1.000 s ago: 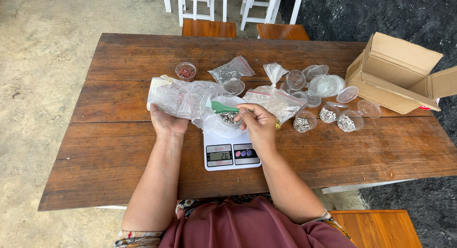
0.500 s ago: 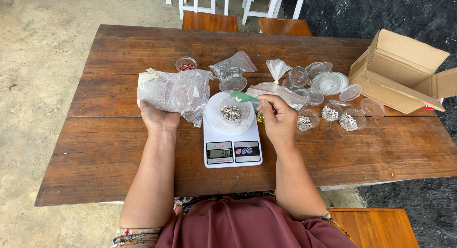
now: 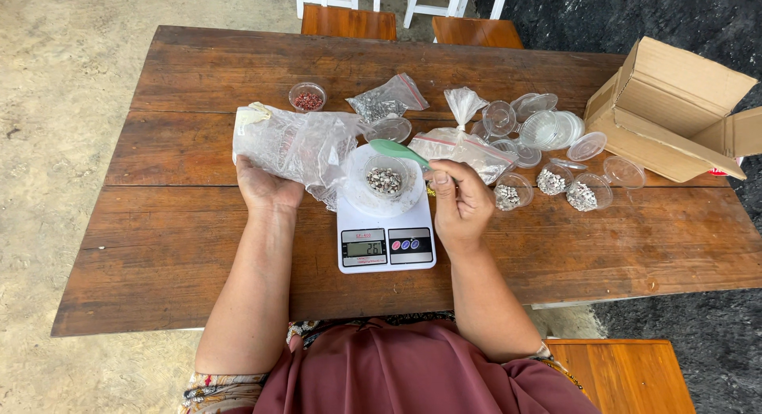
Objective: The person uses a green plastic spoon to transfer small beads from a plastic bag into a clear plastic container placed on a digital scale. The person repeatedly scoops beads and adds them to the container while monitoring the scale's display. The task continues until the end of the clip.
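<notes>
2 hands share the weighing: the left hand (image 3: 266,188) clutches a plastic bag (image 3: 298,144) at 9 o'clock of the cup (image 3: 386,179) on the scale (image 3: 386,243); the right hand (image 3: 460,204), closed on a green spoon (image 3: 397,150), portions beads. Next likely calls for small additions.

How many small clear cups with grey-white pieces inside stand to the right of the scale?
3: one cup beside the right hand, a second further right, a third nearest the cardboard box.

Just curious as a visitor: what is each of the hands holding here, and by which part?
Left hand grips a clear plastic bag from underneath. Right hand pinches a green spoon by its handle end.
</notes>
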